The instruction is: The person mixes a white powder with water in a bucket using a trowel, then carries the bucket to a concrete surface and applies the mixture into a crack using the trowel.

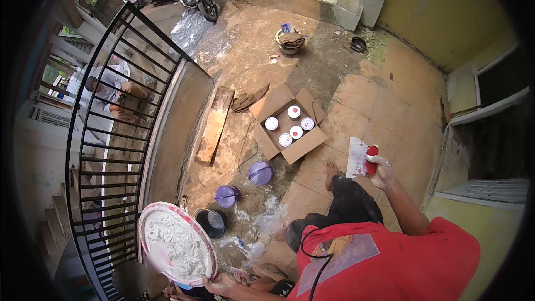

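Note:
In my right hand (382, 172) is the red handle of a wide putty knife (358, 158), its broad blade coated white. The fingers are closed around the handle, and white smears mark them. At lower left, my left hand (218, 285) grips the near rim of a round, shallow tray (209, 234) with a pinkish-red edge. Thick white putty (175, 239) covers most of the tray, which is tilted. A pale blur lies over the tray's lower left part. Part of my left hand is hidden under the rim.
An open cardboard box (306, 149) holds several white-lidded cans. Purple-lidded pails (260, 173) and a black bucket (211, 222) stand near a wooden plank (214, 128). Another person's limbs (270, 272) show at the bottom. A black railing (111, 159) runs left, with a person (108, 92) beyond.

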{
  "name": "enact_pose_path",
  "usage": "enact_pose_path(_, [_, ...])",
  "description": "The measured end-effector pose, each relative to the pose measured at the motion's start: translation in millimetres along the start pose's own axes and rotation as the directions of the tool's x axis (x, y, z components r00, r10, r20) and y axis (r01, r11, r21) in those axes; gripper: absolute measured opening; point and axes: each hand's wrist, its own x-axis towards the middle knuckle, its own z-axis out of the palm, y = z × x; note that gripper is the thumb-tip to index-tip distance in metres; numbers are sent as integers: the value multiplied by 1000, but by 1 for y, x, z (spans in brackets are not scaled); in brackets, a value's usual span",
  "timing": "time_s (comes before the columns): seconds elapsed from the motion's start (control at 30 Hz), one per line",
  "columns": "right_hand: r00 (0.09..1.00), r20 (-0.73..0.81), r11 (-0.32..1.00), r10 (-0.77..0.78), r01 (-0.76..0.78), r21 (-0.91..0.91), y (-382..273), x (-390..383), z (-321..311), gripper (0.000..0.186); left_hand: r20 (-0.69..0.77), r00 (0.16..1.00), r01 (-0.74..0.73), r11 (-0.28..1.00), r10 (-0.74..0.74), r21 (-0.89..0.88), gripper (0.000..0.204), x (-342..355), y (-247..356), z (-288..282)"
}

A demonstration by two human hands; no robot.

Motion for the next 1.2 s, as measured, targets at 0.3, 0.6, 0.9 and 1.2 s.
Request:
enact_pose_path(0.3, [911,-182,907,-370,397,141,-203,50,-136,51,246,934,280,958,-258,-58,49,-148,-229,235])
enact_pose_path(0.6, [877,-133,872,-462,476,112,-436,235,-142,35,399,868,353,932,-295,-78,46,-264,-451,430])
enact_pose_path(0.9, [767,-484,868,-421,495,28,-606,369,-180,30,321,886,376,923,-334,-77,41,-348,-611,648])
enact_pose_path(1.2, [908,-176,904,-379,404,138,-746,662,-156,38,306,931,242,964,-198,-112,49,-359,-745,838])
